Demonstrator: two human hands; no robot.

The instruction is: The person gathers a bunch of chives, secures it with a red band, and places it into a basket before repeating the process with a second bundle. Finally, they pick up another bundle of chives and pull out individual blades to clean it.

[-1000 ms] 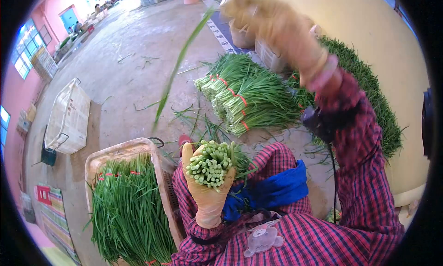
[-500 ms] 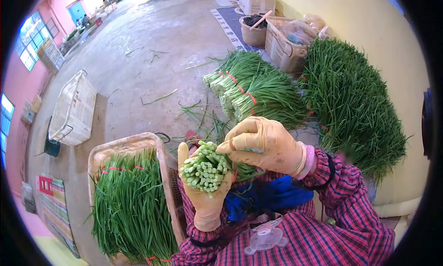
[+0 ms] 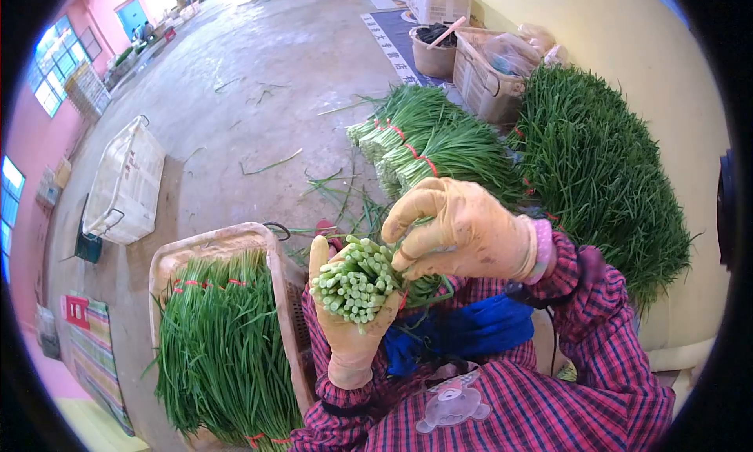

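A bunch of chives [image 3: 357,281] rests in my gloved left hand [image 3: 351,346], its pale cut ends turned up toward me. The left thumb stands along the bunch's left side and the fingers wrap beneath it. At the bunch's right edge is my gloved right hand [image 3: 463,228], with its fingers curled and thumb bent in. What it pinches, if anything, is hidden. A bit of red band shows under the bunch's right side. The green leaves trail down to the right, partly covered by the right hand.
On my left a plastic crate [image 3: 263,232] holds banded chives [image 3: 220,350]. Ahead lie banded bunches [image 3: 439,130], beside a large leafy pile [image 3: 600,169] at the wall. A white crate [image 3: 125,185] stands farther left. Loose leaves [image 3: 337,189] litter the floor. A bucket [image 3: 433,56] stands farther back.
My right hand has risen slightly and shifted right, its fingers more bent beside the bunch. The left hand and bunch have moved slightly right.
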